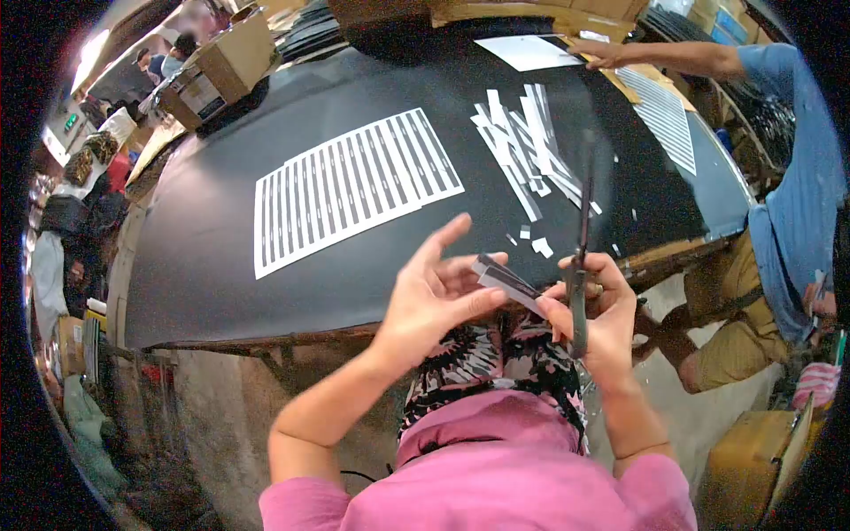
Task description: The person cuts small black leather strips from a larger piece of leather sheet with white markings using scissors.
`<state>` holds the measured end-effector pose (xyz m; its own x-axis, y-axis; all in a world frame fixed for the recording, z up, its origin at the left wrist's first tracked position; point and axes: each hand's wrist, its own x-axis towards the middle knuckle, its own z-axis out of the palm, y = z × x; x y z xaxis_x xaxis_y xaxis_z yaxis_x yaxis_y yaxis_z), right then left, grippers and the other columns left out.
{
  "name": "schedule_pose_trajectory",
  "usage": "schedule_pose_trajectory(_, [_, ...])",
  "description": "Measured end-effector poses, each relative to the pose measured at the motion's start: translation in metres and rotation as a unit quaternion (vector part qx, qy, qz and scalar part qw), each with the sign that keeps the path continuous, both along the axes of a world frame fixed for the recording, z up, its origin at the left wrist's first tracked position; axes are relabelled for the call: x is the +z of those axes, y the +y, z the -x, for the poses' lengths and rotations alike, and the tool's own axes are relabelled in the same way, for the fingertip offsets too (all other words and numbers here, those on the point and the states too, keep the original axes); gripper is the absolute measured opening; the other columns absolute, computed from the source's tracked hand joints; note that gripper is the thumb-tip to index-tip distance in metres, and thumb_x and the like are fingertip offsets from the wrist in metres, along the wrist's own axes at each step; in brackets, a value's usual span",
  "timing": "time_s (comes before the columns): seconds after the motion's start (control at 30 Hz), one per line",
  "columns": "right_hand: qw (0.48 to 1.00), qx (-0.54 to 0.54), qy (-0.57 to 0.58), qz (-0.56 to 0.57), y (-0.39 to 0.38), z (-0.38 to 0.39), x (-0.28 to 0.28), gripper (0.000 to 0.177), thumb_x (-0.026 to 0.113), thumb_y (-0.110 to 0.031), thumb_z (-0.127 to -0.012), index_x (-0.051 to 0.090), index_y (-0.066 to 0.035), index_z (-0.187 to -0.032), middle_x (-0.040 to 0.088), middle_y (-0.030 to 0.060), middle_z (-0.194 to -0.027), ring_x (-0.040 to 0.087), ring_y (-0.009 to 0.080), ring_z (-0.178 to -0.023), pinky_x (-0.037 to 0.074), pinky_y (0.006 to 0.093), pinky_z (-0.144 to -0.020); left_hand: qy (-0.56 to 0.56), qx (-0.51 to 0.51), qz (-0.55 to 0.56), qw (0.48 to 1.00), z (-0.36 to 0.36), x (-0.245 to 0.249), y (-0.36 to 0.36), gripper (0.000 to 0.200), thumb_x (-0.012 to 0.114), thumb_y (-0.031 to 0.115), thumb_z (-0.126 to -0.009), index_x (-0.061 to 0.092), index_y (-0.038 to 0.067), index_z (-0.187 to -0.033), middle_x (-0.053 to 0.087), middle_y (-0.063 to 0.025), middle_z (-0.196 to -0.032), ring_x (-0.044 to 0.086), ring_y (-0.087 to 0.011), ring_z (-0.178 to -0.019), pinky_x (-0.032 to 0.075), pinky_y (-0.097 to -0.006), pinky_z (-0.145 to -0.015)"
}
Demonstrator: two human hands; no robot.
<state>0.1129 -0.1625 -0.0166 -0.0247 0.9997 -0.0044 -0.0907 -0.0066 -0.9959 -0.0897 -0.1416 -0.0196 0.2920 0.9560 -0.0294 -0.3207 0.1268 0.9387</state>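
Note:
Near the front edge of the table, my left hand pinches one end of a small stack of grey and black printed strips between thumb and fingers, its index finger raised. My right hand holds a pair of scissors with dark handles, the blades pointing up and away from me and blurred. Its thumb and fingertip also touch the other end of the strips. Beyond the scissors lies a loose pile of cut white and grey strips, with small white scraps nearer me.
Striped printed sheets lie on the black table at left. Across the right corner, another person's hand rests by a white sheet, with a striped sheet nearby. A cardboard box stands at the far left.

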Motion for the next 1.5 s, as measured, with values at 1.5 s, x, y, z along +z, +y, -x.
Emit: schedule_pose_trajectory(1.5, [0.938, 0.286, -0.159, 0.112, -0.006, -0.021, -0.007, 0.057, 0.087, -0.032, -0.066, 0.053, -0.002, -0.100, 0.061, 0.0041, -0.072, 0.058, 0.0104, -0.067, 0.048, 0.0266, -0.057, 0.130, -0.253, 0.164, 0.945, 0.027, 0.008, 0.029, 0.027, 0.063, 0.020, -0.091, 0.065, -0.006, -0.101, 0.071, -0.0134, -0.083, 0.070, -0.0175, -0.071, 0.056, -0.0255, -0.062])
